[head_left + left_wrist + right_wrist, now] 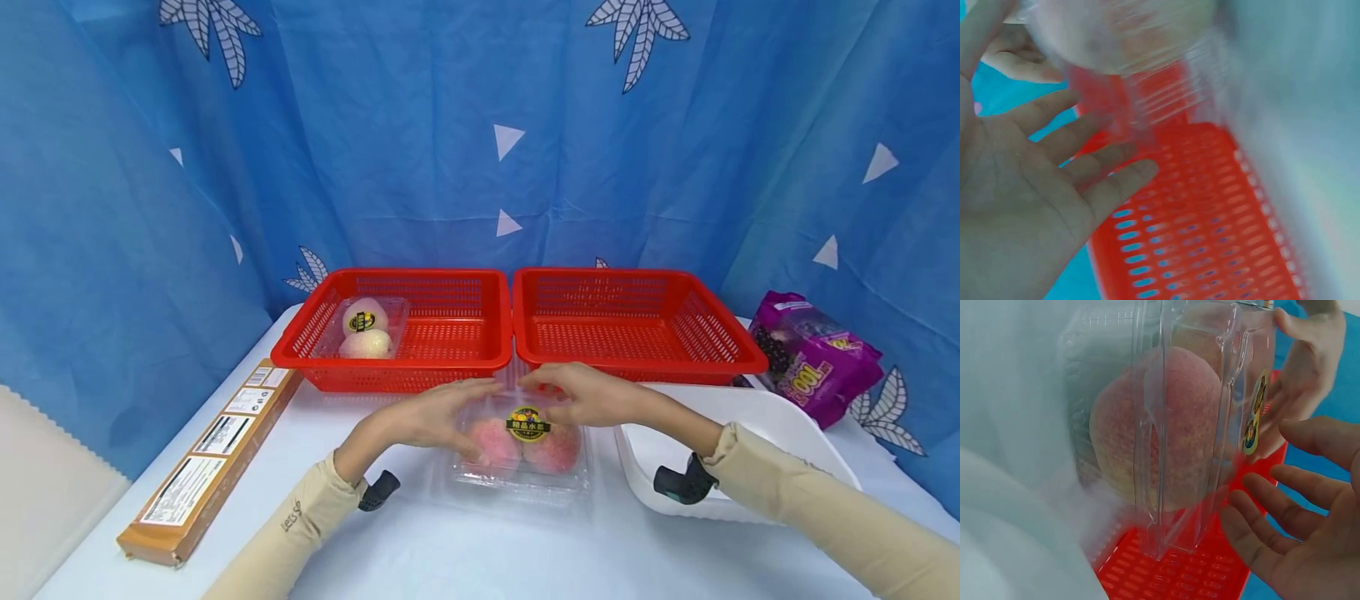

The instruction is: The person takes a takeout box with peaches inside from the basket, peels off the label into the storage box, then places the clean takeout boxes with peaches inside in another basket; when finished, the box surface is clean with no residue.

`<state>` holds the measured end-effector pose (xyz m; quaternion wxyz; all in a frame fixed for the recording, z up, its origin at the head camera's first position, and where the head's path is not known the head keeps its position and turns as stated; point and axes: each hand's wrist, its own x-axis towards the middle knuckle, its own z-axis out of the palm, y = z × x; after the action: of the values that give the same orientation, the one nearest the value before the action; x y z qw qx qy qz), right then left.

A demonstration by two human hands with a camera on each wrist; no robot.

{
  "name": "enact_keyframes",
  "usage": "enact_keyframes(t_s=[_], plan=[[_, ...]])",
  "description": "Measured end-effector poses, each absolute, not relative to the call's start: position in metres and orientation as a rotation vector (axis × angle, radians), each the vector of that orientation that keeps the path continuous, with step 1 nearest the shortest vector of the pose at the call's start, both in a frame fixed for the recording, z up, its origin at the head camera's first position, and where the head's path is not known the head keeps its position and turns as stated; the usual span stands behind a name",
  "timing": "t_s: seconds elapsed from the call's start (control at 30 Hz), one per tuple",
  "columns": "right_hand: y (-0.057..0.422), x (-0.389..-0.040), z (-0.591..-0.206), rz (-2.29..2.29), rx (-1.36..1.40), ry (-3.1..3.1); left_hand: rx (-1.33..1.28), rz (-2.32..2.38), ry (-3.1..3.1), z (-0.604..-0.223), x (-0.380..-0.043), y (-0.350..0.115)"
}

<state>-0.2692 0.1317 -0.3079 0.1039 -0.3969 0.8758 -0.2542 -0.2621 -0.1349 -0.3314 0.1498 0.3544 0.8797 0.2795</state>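
A clear plastic clamshell box (527, 427) with two pink peaches and a round sticker sits on the white table, just in front of two red baskets. My left hand (442, 414) lies against the box's left side, with straight fingers reaching over its top. My right hand (581, 393) is at the box's top right, its fingers stretched toward the left hand. In the right wrist view the box (1166, 437) fills the middle and my right hand (1297, 531) is spread beside it with a small gap. The left wrist view is blurred and shows my left hand (1054, 187) as a flat palm.
The left red basket (420, 367) holds a clamshell (365, 327) with two pale fruits. The right red basket (637, 367) has nothing in it. A white tub (757, 412) sits at the right, with a purple bag (813, 358) behind it. A long brown carton (210, 454) lies at the left edge.
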Motion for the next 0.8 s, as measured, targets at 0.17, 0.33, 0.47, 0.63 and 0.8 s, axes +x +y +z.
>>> enact_keyframes(t_s=[0.17, 0.33, 0.47, 0.63, 0.8], plan=[[0.127, -0.27, -0.308, -0.72, -1.179, 2.579, 0.95, 0.75, 2.565, -0.337, -0.265, -0.135], [0.124, -0.27, -0.312, -0.66, -1.187, 2.611, 0.943, 0.701, 2.591, -0.339, -0.266, -0.132], [0.12, -0.269, -0.316, -0.659, -1.182, 2.637, 0.915, 0.737, 2.554, -0.341, -0.267, -0.133], [0.118, -0.267, -0.317, -0.703, -1.153, 2.653, 0.889, 0.753, 2.532, -0.345, -0.268, -0.133], [0.115, -0.268, -0.317, -0.739, -1.161, 2.649, 0.903, 0.752, 2.537, -0.345, -0.268, -0.133]])
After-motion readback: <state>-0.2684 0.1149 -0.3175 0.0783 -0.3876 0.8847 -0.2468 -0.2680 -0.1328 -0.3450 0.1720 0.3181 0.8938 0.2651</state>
